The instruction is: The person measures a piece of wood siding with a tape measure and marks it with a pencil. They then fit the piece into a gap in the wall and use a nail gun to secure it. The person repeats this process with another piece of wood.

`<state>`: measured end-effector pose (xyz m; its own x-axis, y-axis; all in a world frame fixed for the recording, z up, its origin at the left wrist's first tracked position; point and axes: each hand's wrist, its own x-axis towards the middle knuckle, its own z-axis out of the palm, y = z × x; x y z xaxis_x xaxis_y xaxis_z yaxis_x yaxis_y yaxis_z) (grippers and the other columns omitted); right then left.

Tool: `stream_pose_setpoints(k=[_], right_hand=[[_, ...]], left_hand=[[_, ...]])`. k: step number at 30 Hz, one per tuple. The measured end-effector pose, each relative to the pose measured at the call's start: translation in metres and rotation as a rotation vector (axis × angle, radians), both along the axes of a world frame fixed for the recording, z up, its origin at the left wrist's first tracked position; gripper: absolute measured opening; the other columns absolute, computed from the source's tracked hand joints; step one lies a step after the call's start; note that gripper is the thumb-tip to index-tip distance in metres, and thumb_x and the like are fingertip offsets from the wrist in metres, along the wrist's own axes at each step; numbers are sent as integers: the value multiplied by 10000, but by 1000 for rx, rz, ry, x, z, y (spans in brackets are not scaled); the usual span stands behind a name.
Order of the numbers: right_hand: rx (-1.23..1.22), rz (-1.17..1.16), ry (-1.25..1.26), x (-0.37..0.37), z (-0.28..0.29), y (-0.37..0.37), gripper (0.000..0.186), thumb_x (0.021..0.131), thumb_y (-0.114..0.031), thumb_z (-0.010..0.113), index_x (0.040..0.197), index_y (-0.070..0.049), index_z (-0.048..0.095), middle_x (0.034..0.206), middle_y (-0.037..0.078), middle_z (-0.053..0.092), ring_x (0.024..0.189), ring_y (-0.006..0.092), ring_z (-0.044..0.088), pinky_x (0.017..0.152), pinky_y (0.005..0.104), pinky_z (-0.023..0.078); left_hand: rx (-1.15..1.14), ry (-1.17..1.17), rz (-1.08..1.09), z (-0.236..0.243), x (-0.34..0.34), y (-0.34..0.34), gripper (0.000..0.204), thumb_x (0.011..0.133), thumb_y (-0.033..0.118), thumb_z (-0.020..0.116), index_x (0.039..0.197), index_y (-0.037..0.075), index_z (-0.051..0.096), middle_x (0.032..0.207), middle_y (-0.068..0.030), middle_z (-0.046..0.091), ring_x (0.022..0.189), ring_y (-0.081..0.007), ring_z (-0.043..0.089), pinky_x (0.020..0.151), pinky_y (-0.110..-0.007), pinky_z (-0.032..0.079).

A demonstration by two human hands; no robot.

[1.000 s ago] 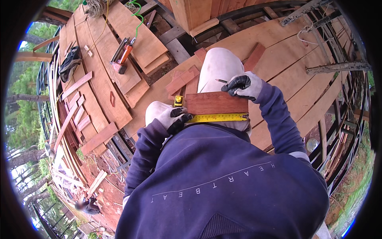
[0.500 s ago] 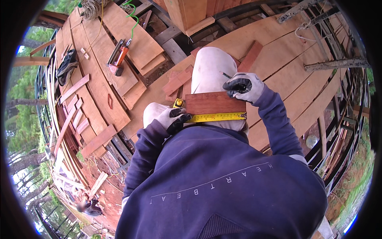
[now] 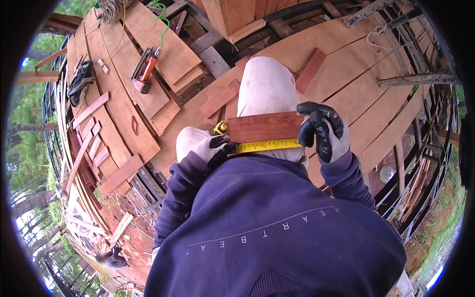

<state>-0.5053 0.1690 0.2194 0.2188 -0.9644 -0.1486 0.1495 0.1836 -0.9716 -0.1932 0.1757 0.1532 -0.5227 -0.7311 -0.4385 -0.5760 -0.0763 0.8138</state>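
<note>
A reddish-brown short board (image 3: pixel 263 125) lies across my thighs, with a yellow tape measure blade (image 3: pixel 267 144) stretched along its near edge. The yellow-and-black tape case (image 3: pixel 220 127) is at the board's left end. My left hand (image 3: pixel 215 147), in a white-and-black glove, has its fingers closed on the tape blade near that end. My right hand (image 3: pixel 324 131), gloved alike, is turned up at the board's right end, near the tape's tip, with fingers curled around a small pencil (image 3: pixel 328 114), mostly hidden by them.
Plywood panels (image 3: pixel 361 99) surround me, with loose reddish offcuts (image 3: pixel 311 69). An orange nail gun (image 3: pixel 147 70) on a green hose lies front left, near a dark bag (image 3: pixel 79 85) and coiled rope (image 3: pixel 111 10). A wooden column (image 3: pixel 232 20) stands ahead. Another person (image 3: pixel 111 257) is at lower left.
My right hand has moved from the board's upper right edge down and right to its end and turned over, the pencil still in it. My left hand stays on the tape.
</note>
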Motion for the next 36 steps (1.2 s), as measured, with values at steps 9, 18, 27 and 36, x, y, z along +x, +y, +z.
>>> stream_pose_setpoints(k=[9,18,27,36], right_hand=[[-30,310,308,2,-23,9,207,887,25,438,1021,33,596,857,104,654,685,122,600,671,257,502],[-175,365,406,6,-36,14,291,807,55,507,1086,41,592,953,126,679,817,134,641,810,260,515],[-163,374,468,6,-36,11,285,770,51,576,1054,42,607,967,130,686,842,151,659,822,273,523],[-226,404,551,10,-36,9,277,744,-23,657,1018,20,640,913,126,698,835,198,682,797,291,534]], left_hand=[[90,52,71,-3,-2,4,303,957,257,564,1040,-25,635,883,-121,670,801,-178,606,755,-302,472],[-12,-60,-7,18,-4,0,292,957,257,558,1025,-16,633,867,-120,666,780,-192,606,739,-303,469],[-19,-23,4,6,0,4,306,961,255,545,1075,-18,624,922,-145,678,844,-229,629,782,-315,476],[-40,27,-1,-8,3,9,304,966,250,530,1063,-24,620,927,-156,675,864,-242,633,794,-317,479]])
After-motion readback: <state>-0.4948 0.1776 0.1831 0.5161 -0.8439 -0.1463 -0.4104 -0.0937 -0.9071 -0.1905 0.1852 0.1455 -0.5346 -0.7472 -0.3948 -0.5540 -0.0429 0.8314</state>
